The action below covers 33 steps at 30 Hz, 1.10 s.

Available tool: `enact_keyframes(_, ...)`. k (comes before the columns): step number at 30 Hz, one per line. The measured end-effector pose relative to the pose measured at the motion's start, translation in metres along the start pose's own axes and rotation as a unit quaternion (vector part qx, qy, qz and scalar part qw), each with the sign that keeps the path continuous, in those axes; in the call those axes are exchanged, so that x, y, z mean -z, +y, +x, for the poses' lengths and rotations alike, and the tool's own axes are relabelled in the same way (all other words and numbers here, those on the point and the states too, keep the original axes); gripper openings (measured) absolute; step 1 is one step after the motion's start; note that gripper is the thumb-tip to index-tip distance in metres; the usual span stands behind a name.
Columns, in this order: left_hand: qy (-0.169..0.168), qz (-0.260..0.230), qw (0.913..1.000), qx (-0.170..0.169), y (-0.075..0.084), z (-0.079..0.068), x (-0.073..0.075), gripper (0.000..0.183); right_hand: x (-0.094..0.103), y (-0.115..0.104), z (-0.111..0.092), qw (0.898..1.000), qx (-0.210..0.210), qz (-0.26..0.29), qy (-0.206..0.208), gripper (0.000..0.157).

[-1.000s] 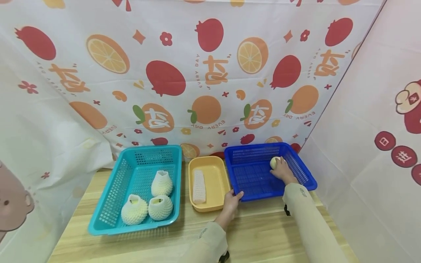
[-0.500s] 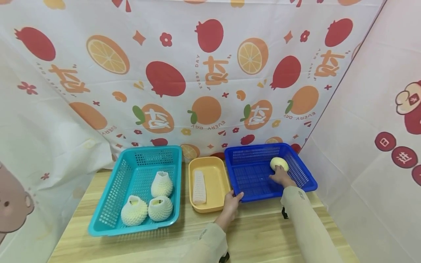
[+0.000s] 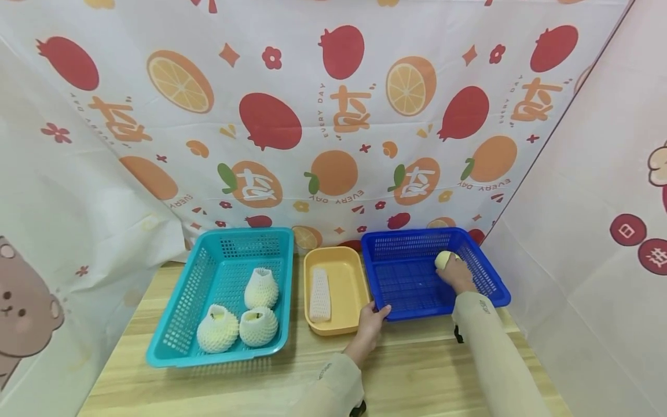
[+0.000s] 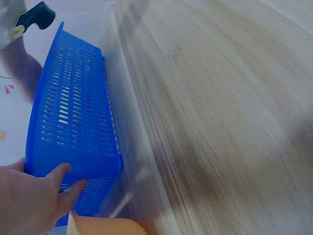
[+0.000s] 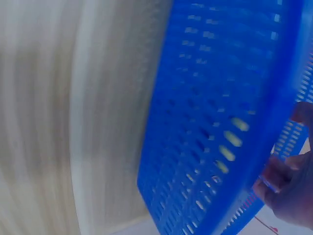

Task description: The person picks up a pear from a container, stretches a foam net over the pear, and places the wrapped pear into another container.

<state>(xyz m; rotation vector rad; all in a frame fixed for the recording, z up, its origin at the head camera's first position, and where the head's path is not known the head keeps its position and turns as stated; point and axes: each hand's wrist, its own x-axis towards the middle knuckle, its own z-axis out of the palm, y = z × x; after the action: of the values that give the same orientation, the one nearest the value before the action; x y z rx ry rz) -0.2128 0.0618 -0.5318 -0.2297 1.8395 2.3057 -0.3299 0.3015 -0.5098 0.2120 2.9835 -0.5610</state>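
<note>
Pale fruit (image 3: 443, 259): was inside the blue basket (image 3: 403, 284), toward its right side, partly covered by a hand; rounded, it could have rolled off if pushed from one side only.
Right hand (image 3: 458, 274): was at the fruit with bent fingers; whether they were clamped on it or merely touching could not be told. A loose hold would have risked a drop, a hard squeeze a bruise.
Left hand (image 3: 370, 327): was clamped on the basket's near left corner; without that hold, a knock from the right sleeve (image 3: 487, 333) might have shifted the basket.
Yellow tray (image 3: 347, 289): stood just beside it, with a white foam sleeve (image 3: 320, 295) inside; a basket shoved left would probably have bumped it.
Teal basket (image 3: 226, 284): held three netted fruits (image 3: 217, 331), seemingly at little risk.
Desk (image 3: 411, 373): carried all three containers; its smooth-looking top likely offered little grip.
</note>
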Motion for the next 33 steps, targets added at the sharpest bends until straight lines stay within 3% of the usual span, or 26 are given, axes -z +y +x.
enact_keyframes(3, -0.006, 0.0, 1.0, 0.002, -0.001, 0.0, 0.001, 0.035, 0.001, 0.003, 0.004, 1.0, 0.004, -0.012, 0.007, 0.074)
enact_keyframes(9, -0.011, -0.01, 0.9999, 0.007, -0.002, -0.001, 0.0, 0.036, 0.004, 0.011, 0.001, 0.997, 0.025, 0.014, -0.068, 0.078)
enact_keyframes(15, -0.004, -0.008, 1.0, 0.005, -0.001, 0.001, 0.0, 0.037, 0.012, 0.008, -0.002, 1.0, 0.011, 0.013, -0.013, 0.069)
enact_keyframes(22, -0.008, -0.01, 0.9999, 0.006, -0.002, -0.001, 0.0, 0.036, 0.006, 0.011, -0.006, 0.996, 0.021, 0.011, -0.081, 0.078)
enact_keyframes(28, -0.004, -0.013, 0.9999, 0.003, 0.001, -0.002, 0.0, 0.039, 0.005, 0.01, -0.005, 0.999, 0.008, -0.013, -0.053, 0.075)
enact_keyframes(33, -0.006, -0.006, 1.0, -0.001, 0.001, -0.002, 0.002, 0.04, 0.006, 0.005, -0.005, 0.998, 0.044, 0.001, -0.036, 0.07)
